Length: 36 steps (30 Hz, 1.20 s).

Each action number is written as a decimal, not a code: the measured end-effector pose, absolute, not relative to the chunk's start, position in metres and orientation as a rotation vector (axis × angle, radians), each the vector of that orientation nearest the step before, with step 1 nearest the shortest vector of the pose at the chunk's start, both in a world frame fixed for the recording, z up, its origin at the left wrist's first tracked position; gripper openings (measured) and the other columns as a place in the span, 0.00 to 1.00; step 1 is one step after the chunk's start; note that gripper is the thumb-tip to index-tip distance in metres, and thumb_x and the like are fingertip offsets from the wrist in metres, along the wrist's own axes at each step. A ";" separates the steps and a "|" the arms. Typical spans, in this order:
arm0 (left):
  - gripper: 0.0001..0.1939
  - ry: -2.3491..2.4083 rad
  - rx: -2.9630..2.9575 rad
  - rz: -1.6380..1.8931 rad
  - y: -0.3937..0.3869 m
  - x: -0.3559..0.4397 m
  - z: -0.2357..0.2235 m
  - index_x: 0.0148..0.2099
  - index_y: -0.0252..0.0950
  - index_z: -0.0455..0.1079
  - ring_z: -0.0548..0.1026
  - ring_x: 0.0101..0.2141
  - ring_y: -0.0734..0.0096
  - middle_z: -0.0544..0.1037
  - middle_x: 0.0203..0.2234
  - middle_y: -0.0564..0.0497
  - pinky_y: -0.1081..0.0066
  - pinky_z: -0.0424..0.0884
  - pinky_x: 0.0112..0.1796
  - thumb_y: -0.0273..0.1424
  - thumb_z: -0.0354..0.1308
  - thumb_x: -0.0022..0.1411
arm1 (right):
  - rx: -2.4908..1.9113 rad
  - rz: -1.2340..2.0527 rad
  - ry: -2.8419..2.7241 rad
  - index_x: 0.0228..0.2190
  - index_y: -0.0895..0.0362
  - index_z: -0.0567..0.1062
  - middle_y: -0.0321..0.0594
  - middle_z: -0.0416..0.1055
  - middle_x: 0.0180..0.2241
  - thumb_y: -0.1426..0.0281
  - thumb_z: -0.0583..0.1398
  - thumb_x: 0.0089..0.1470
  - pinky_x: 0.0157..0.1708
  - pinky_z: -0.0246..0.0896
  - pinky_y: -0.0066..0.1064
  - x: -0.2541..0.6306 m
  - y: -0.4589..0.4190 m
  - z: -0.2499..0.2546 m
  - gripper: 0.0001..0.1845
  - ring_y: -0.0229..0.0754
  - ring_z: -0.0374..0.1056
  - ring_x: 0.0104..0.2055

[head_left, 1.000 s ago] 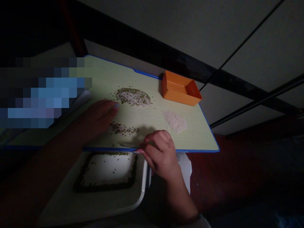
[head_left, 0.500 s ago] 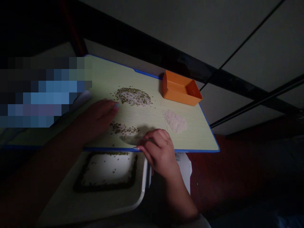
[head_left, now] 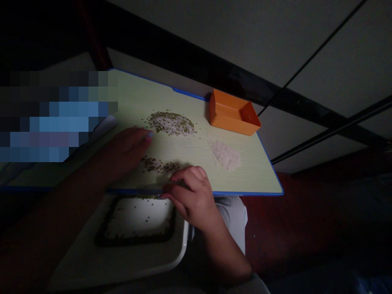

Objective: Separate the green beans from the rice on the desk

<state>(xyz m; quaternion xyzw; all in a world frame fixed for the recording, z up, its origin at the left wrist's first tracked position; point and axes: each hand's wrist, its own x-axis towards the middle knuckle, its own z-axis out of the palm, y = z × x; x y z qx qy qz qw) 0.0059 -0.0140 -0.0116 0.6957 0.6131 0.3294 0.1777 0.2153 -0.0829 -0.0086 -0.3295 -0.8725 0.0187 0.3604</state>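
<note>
Prob. home rm, w/ blue-edged tbl (head_left: 251, 177), reddish flr (head_left: 275, 232).

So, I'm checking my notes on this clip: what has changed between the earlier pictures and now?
The person's right hand has moved leftward, its grip still on a thin, flat, dull tool, which moved with it. The small pile of dark and pale grains now shows a gap. The left hand, larger green-and-white grain pile, white grain pile and orange rectangular box stayed put.
</note>
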 end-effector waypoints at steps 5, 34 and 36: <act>0.27 1.716 1.984 0.938 -0.014 0.006 -0.010 0.47 0.35 0.68 0.69 0.50 0.63 0.73 0.45 0.48 0.57 0.62 0.56 0.48 0.37 0.63 | -0.835 0.067 -2.192 0.29 0.55 0.77 0.38 0.72 0.35 0.64 0.58 0.60 0.42 0.56 0.35 0.223 -0.083 -0.008 0.12 0.39 0.64 0.40; 0.32 1.797 1.894 0.800 -0.015 0.005 -0.004 0.54 0.34 0.65 0.63 0.58 0.56 0.68 0.57 0.42 0.51 0.55 0.61 0.50 0.35 0.61 | -0.970 -0.139 -2.138 0.29 0.56 0.76 0.39 0.72 0.35 0.67 0.60 0.58 0.40 0.56 0.35 0.247 -0.079 -0.007 0.07 0.40 0.64 0.39; 0.34 1.801 1.892 0.799 -0.015 0.004 -0.005 0.55 0.33 0.64 0.63 0.59 0.56 0.67 0.58 0.41 0.52 0.54 0.62 0.50 0.35 0.61 | -0.974 -0.116 -2.138 0.29 0.55 0.76 0.40 0.72 0.35 0.66 0.60 0.58 0.40 0.56 0.35 0.252 -0.077 -0.006 0.08 0.40 0.63 0.40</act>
